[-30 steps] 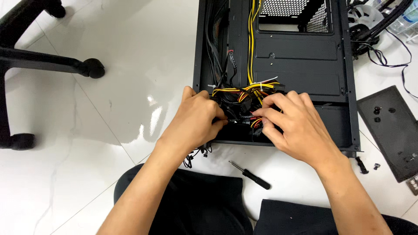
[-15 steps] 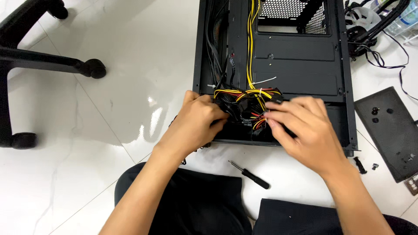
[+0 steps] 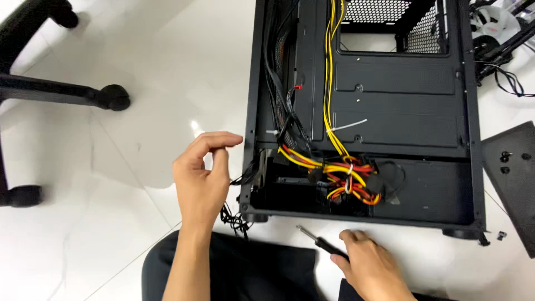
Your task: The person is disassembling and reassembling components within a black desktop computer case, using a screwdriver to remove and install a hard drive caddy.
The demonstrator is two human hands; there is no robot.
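Right hand (image 3: 372,266) rests on the floor (image 3: 139,145) at the near edge of the case (image 3: 401,111), fingers curled on a screwdriver (image 3: 319,242), apparently gripping its handle. Left hand (image 3: 203,178) hovers by the case's left edge, thumb and forefinger nearly pinched, holding nothing visible. Bundled wires (image 3: 345,175) lie inside the case.

Left hand (image 3: 203,178) raised at centre-left of the frame, forearm rising from the bottom edge, index finger and thumb curved toward each other, gripping nothing, right hand (image 3: 370,265) low at bottom centre-right, back up, fingers curled and pointing left
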